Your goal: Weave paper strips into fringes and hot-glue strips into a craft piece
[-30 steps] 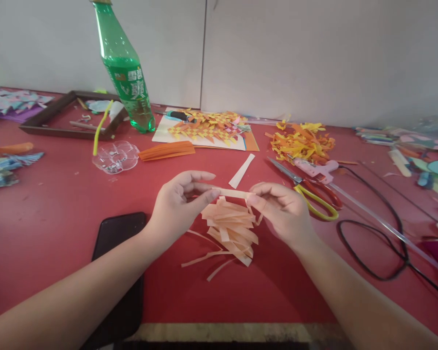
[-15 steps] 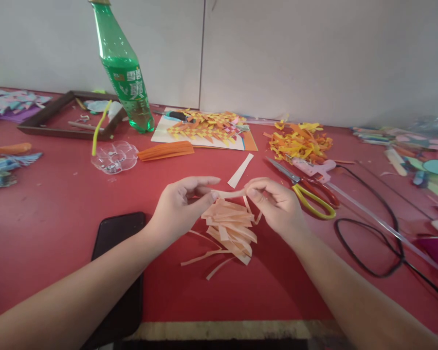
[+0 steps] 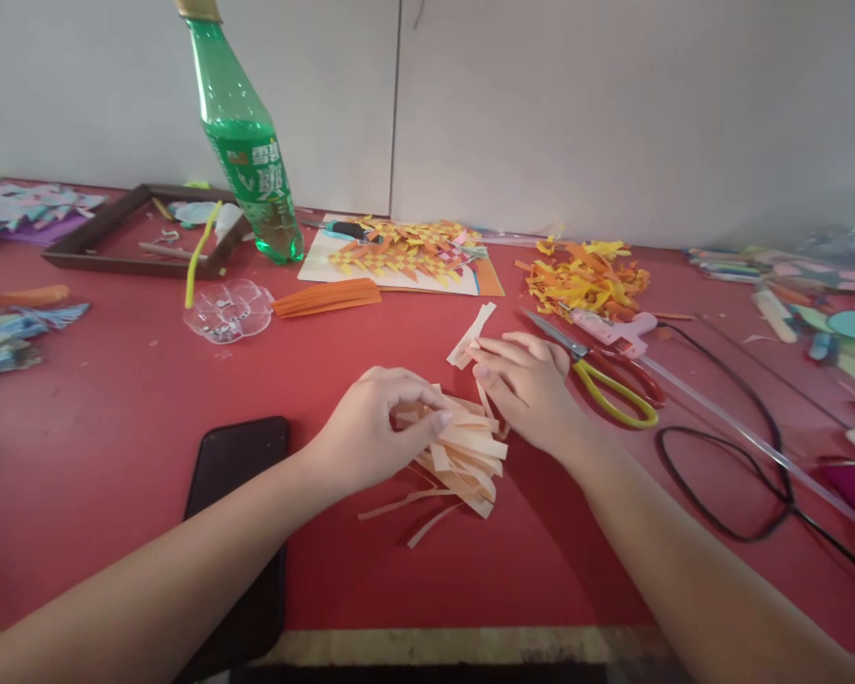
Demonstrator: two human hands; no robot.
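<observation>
My left hand (image 3: 377, 432) is over a loose pile of peach paper strips (image 3: 474, 451), its thumb and index finger pinched together on a strip at the pile's upper left. The other fingers of that hand curl out of sight behind. My right hand (image 3: 523, 385) has its fingers stretched out, with the fingertips at the lower end of pale paper strips (image 3: 476, 328) lying beyond the pile. A few thin strips trail from the pile toward the table's front edge.
Scissors (image 3: 613, 389), a pink glue gun (image 3: 613, 328) and its black cord lie at right. A black phone (image 3: 238, 475) is beside my left forearm. Behind stand a green bottle (image 3: 253, 171), a clear bead dish (image 3: 228, 312), orange strips (image 3: 328, 297) and yellow-orange paper scraps (image 3: 588, 280).
The strip stretched between both hands has left them and lies by the other one beyond the pile. My left hand has dropped to the pile; my right fingers have straightened.
</observation>
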